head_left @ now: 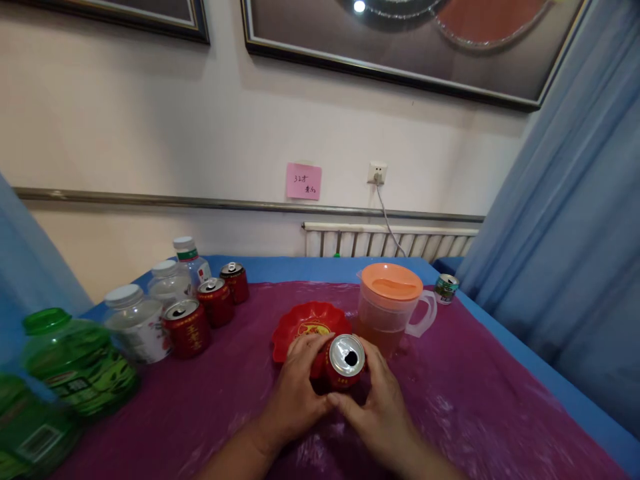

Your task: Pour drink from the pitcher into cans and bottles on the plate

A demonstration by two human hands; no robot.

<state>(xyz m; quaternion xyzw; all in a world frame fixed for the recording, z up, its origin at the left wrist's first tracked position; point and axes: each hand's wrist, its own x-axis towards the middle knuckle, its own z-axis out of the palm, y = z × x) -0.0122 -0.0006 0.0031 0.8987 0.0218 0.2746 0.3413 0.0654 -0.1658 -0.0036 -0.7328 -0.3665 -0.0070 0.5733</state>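
Both my hands are wrapped around an opened red drink can (343,381), which stands upright with its silver top and dark drinking hole showing. My left hand (296,390) curls along its left side, and my right hand (384,403) closes on it from the right. The thumbs come together at the front of the can. Right behind it lies a red scalloped plate (285,330) with a yellow printed pattern. A clear plastic pitcher (380,317) with an orange lid stands just beyond my right hand, part-filled with amber liquid.
At the left stand several more red cans (187,333), clear jars with white lids (143,327) and large green bottles (80,367). A small green can (447,289) sits at the far right. A purple plastic sheet (480,380) covers the blue tabletop; a blue curtain (560,233) hangs at the right.
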